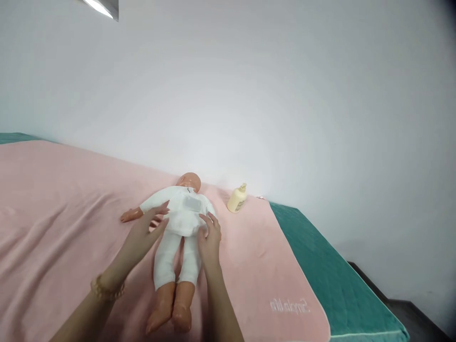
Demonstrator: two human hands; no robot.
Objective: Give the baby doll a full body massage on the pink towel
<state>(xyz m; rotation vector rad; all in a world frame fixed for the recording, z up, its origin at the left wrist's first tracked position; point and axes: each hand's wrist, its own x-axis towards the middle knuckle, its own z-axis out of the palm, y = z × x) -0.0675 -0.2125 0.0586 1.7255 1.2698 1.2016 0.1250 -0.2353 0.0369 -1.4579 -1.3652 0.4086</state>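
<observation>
A baby doll (183,223) in a white long-sleeved top and white leggings lies on a pink blanket (263,280), its head toward the wall and bare feet toward me. My left hand (147,228) is at the left side of its torso, thumb and fingers apart, with nothing between them. At the doll's right-hand side in view, my right hand (210,235) is by the hem and sleeve, fingers spread and bent. Whether either hand presses on the cloth I cannot tell. The doll's arm on that side is partly hidden behind my right hand.
A cream pump bottle (237,198) stands on the blanket right of the doll's head, near the white wall (270,95). Green bedding (320,266) shows beyond the blanket's right edge. Folds ripple the blanket at the left. A light fixture (103,7) hangs at upper left.
</observation>
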